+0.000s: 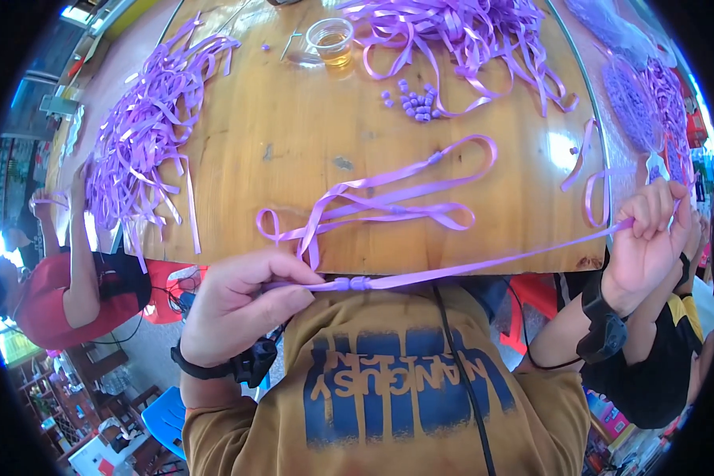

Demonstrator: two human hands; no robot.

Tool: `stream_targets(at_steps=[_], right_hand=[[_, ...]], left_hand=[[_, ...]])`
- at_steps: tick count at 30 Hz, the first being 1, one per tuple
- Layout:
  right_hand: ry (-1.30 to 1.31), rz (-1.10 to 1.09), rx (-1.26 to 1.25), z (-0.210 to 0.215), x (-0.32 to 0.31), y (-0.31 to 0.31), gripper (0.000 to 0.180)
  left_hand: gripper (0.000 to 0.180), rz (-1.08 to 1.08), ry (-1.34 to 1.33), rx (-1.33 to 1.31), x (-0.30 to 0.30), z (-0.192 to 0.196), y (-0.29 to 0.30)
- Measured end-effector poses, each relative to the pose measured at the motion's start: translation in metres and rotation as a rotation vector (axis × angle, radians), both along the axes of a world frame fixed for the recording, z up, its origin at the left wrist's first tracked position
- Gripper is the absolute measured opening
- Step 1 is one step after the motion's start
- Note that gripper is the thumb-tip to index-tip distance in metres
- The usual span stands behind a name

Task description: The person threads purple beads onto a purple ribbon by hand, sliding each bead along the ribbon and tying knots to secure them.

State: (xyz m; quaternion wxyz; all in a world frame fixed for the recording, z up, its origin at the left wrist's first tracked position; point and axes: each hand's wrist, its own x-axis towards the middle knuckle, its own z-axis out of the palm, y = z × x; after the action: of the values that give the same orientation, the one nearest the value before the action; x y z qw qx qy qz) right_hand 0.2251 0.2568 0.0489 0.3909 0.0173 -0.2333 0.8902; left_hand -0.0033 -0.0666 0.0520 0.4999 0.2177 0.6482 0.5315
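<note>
Brown wooden table [246, 159] ahead: my left hand [236, 305] pinches, my right hand [646, 234] grips, one glossy purple ribbon [484, 268]; keep it taut, untwisted.

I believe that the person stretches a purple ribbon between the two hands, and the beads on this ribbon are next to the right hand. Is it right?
Not quite: in the head view, the beads are next to the left hand. The purple ribbon is indeed stretched between it and the right hand.
</note>
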Motion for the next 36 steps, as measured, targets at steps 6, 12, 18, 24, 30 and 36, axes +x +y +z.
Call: stream_targets(at_steps=[6, 12, 18, 24, 30, 36], right_hand=[[-0.068, -0.070, 0.085, -0.005, 0.021, 0.023, 0.012], [-0.446, -0.589, 0.363, -0.022, 0.074, 0.084, 0.017], [-1.235, -0.722, 1.354, -0.009, -0.026, -0.060, 0.042], [-0.660, 0.414, 1.043, -0.005, -0.062, -0.131, 0.044], [-0.818, 0.160, 1.274, -0.006, -0.053, -0.112, 0.024], [-0.729, 0.193, 1.032, -0.017, -0.062, -0.130, 0.022]], left_hand=[[0.008, 0.074, 0.184, -0.009, -0.019, 0.002, -0.026], [0.007, 0.092, 0.343, -0.008, -0.026, 0.009, -0.038], [0.005, -0.325, 0.477, 0.098, 0.010, 0.006, 0.037], [0.004, -0.288, 0.523, 0.231, 0.030, 0.006, 0.066], [0.004, -0.243, 0.449, 0.109, 0.021, 0.006, 0.048], [0.004, -0.216, 0.342, 0.069, 0.024, 0.008, 0.052]])
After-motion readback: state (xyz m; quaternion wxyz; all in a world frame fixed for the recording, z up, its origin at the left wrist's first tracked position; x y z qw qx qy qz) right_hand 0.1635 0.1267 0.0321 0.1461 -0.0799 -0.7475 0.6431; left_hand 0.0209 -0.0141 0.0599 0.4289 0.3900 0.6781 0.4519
